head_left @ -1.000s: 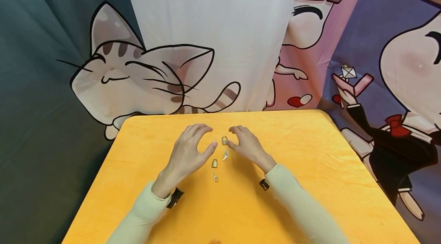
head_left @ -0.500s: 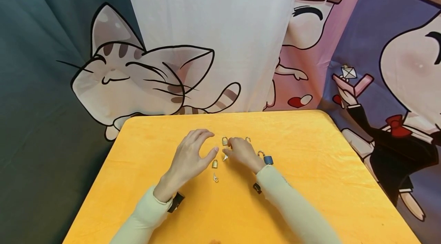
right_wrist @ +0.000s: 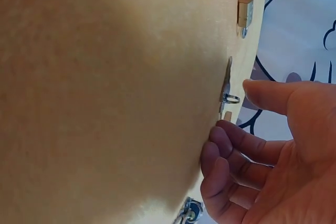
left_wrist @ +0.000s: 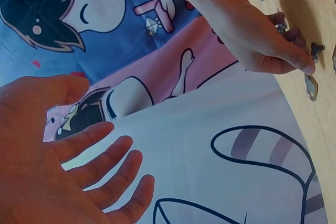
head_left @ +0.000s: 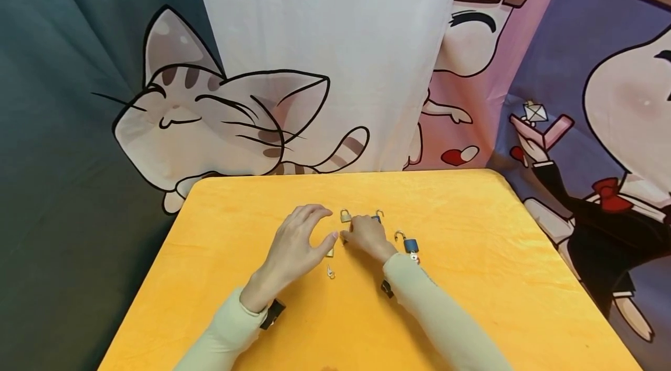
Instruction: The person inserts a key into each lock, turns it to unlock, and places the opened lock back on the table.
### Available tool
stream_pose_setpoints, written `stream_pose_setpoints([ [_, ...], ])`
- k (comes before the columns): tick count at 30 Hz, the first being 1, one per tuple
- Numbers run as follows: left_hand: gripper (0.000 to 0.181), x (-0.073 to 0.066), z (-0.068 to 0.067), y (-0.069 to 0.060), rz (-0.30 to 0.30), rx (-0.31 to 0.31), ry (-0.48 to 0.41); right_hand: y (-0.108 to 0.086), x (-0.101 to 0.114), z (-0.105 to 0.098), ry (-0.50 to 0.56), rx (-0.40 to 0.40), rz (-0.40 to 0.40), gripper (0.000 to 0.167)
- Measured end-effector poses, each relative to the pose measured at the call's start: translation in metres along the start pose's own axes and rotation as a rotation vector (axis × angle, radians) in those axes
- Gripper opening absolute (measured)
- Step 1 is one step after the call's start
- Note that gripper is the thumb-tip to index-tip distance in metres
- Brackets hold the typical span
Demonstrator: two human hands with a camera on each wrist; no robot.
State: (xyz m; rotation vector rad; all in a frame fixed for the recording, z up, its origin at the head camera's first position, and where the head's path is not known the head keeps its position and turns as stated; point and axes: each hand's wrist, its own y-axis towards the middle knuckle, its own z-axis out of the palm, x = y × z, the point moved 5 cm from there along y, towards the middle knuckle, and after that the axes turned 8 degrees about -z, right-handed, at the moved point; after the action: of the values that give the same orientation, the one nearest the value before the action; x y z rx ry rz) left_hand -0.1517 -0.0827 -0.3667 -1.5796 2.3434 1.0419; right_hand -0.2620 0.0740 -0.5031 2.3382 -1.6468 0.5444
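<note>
My right hand (head_left: pixel 367 237) reaches down over a small set of keys (right_wrist: pixel 227 90) with a ring, its fingers bent. In the right wrist view the thumb stands apart from the fingers, with the keys close to the fingertips. A brass padlock (head_left: pixel 345 216) lies just beyond this hand. My left hand (head_left: pixel 297 243) hovers, thumb and fingers spread and holding nothing. Its thumb partly covers a second brass padlock (head_left: pixel 330 253). Nearer the front lies another small key set (head_left: pixel 331 272).
Right of the right hand, a blue padlock (head_left: pixel 411 246) has its shackle raised, with keys (head_left: pixel 415 257) beside it. Another blue padlock (head_left: pixel 376 218) is partly hidden behind the hand. A cartoon-printed curtain (head_left: pixel 325 39) hangs behind the yellow table (head_left: pixel 451 202).
My right hand has come down and back onto the keys near the middle, uncovering the blue padlocks. The left hand has shifted slightly right and nearer.
</note>
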Motion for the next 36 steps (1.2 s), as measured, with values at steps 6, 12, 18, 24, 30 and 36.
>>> stream_pose_setpoints([
  [6,0.038,0.001,0.002,-0.001,-0.012,0.009,0.005,0.001,-0.002,0.003,0.008,0.000,0.009,0.023],
  [12,0.037,0.001,0.002,-0.003,-0.014,0.007,0.006,0.002,-0.005,0.005,0.003,0.024,0.020,0.024],
  [18,0.037,0.001,0.004,-0.004,-0.025,0.024,0.009,0.003,-0.008,0.006,0.018,0.053,0.035,0.019],
  [24,0.038,0.001,0.004,-0.004,-0.026,0.022,0.009,0.002,-0.008,0.002,0.027,0.041,0.038,0.014],
  [30,0.038,0.002,0.004,-0.004,-0.029,0.021,0.012,0.004,-0.012,0.003,0.015,0.052,0.079,0.021],
  [36,0.038,0.003,0.004,-0.004,-0.030,0.021,0.012,0.003,-0.013,0.004,0.029,0.055,0.048,0.020],
])
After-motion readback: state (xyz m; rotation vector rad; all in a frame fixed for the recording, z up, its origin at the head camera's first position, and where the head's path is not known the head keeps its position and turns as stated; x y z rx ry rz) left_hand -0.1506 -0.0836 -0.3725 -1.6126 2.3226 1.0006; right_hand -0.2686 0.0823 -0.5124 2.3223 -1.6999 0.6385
